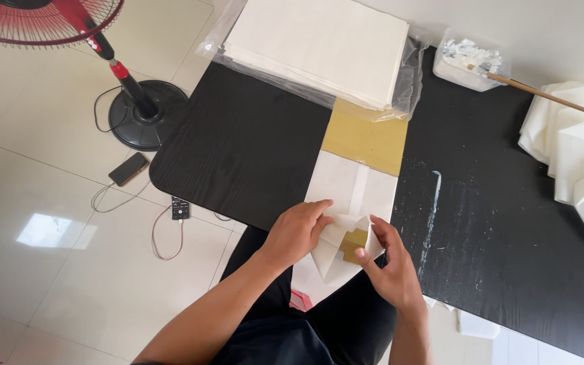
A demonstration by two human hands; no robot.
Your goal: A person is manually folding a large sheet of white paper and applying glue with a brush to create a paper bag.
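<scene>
Item: long white folded paper bag [353, 196] on my black wooden counter [251, 149]. Left hand [299, 233] presses its fold flat, grip open; right hand [390, 267] pinches the flap beside it.

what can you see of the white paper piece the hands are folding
The white paper piece is a long, flat strip of thin, matte paper lying on the black table, its near end hanging over the table edge toward the person's lap. Its far end overlaps a tan cardboard sheet. The near part is folded up into flaps, showing a tan patch inside. The left hand presses the left flap down; the right hand pinches the right flap with its fingers.
</scene>
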